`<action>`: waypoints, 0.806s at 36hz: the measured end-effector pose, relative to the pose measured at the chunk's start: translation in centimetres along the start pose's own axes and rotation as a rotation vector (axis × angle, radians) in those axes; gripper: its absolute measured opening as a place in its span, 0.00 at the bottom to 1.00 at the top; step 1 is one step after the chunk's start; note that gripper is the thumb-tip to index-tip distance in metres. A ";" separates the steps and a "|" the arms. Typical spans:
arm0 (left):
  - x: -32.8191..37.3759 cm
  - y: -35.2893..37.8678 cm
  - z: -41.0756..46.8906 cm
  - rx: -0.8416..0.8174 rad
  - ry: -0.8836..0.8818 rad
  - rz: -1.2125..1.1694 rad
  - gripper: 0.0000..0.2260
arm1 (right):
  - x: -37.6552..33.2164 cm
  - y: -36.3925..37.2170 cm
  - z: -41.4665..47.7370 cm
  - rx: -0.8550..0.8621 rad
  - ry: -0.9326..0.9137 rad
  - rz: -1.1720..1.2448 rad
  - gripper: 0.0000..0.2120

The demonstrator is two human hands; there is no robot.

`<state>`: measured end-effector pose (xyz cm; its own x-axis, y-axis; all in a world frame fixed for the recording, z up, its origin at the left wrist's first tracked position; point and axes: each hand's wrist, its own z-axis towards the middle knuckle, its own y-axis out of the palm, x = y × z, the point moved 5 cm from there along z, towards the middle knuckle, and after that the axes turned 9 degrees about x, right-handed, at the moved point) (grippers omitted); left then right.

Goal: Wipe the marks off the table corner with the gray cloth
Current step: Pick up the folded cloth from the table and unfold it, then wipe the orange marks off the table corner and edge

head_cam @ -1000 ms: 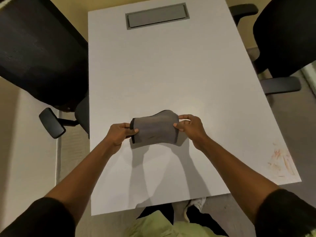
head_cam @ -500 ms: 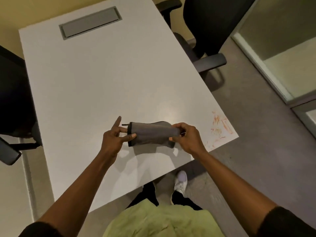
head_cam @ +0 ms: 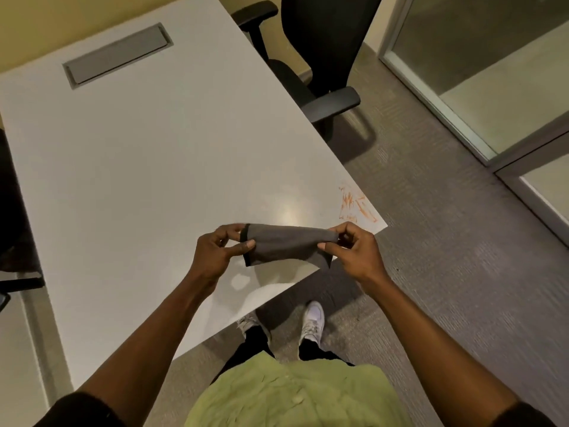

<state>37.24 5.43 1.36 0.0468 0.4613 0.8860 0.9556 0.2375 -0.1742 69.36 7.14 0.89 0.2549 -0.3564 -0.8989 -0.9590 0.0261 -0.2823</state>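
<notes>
A folded gray cloth (head_cam: 286, 246) with a black edge hangs stretched between both hands, just above the near part of the white table (head_cam: 147, 167). My left hand (head_cam: 218, 252) pinches its left end and my right hand (head_cam: 354, 251) pinches its right end. Orange scribbled marks (head_cam: 354, 204) cover the table's near right corner, a short way up and right of my right hand. The cloth does not touch the marks.
A gray cable hatch (head_cam: 117, 55) is set into the far end of the table. A black office chair (head_cam: 326, 57) stands at the table's right side, another dark chair (head_cam: 15, 211) at the left edge. Carpet and a glass partition (head_cam: 480, 72) lie to the right.
The view has swung right, bringing the marked corner closer to my hands. The cloth is folded narrower and held nearer the table's right edge, still between both hands.
</notes>
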 end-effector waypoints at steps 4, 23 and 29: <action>-0.1 1.6 -0.7 -0.075 -0.012 -0.078 0.17 | 1.0 -1.5 -0.5 -0.047 -0.031 0.046 0.10; -8.1 4.8 -3.3 0.076 -0.273 0.168 0.21 | 4.4 -0.6 -2.6 0.333 0.010 -0.268 0.21; -10.0 4.4 -2.9 0.157 -0.296 0.202 0.22 | 4.8 2.3 -1.6 0.372 0.032 -0.437 0.16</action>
<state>41.82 -0.67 -7.01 0.1212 0.7334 0.6689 0.8787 0.2343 -0.4160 68.19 4.03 -3.56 0.6084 -0.4354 -0.6635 -0.6558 0.1950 -0.7293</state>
